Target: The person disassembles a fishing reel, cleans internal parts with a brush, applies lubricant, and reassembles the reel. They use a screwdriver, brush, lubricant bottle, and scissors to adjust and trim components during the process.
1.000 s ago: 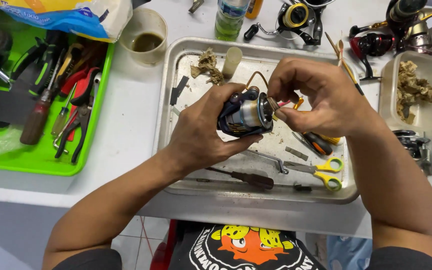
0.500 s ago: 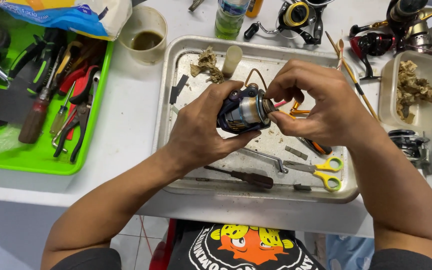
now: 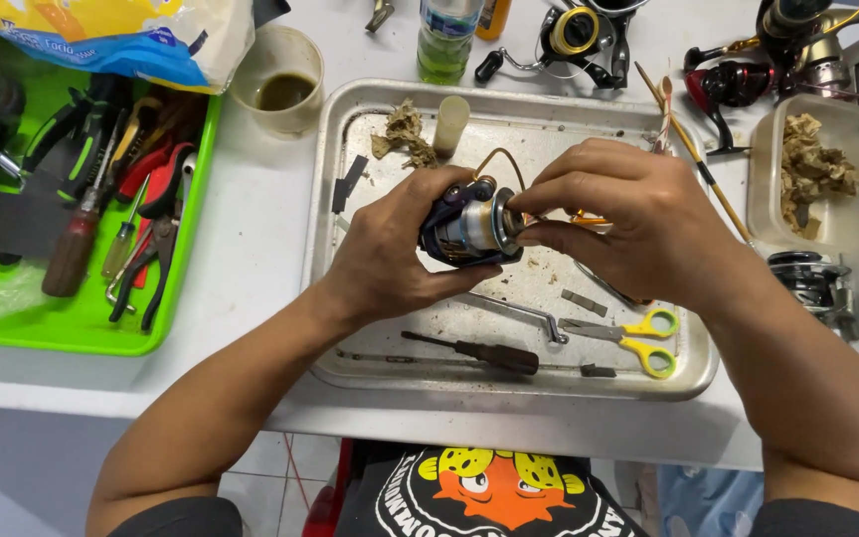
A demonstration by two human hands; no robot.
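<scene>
Holding a fishing reel (image 3: 471, 227) in my left hand (image 3: 390, 261), I pinch its front end with my right hand (image 3: 616, 221). My fingers hide most of it. Below my hands lie scissors (image 3: 628, 336) on the metal tray (image 3: 350, 109).

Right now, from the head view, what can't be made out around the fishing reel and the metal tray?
- Dark blue and silver fishing reel: its near end and underside, covered by the left hand.
- What the right hand pinches at the reel's end: hidden behind its fingertips.
- Orange part: mostly hidden under the right hand.
- Steel tray: middle of its floor covered by both hands.
- Green tool tray: cut off at the left edge.
</scene>
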